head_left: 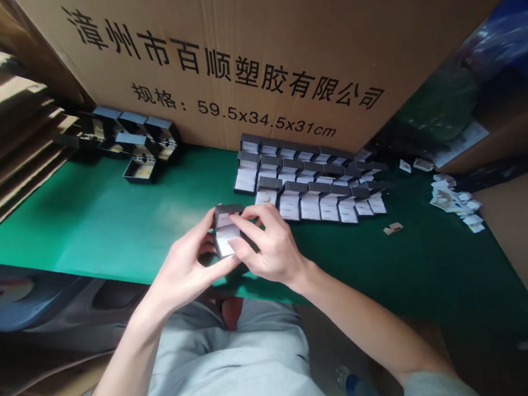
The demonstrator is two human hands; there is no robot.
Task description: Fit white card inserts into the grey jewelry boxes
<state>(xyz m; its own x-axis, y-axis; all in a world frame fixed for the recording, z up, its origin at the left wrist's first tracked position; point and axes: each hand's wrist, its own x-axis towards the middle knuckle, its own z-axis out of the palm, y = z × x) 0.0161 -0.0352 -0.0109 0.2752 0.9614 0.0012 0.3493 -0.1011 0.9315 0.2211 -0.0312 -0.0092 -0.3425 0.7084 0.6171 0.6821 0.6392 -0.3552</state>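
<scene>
While my left hand (183,267) cradles the open box (226,228) | right hand (269,245) pinches its white insert (225,245) | best pressed flat, square, gently.

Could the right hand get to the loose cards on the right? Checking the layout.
Probably not yet: the right hand and left hand both grip the box. The table towards the cards lies bare.
</scene>
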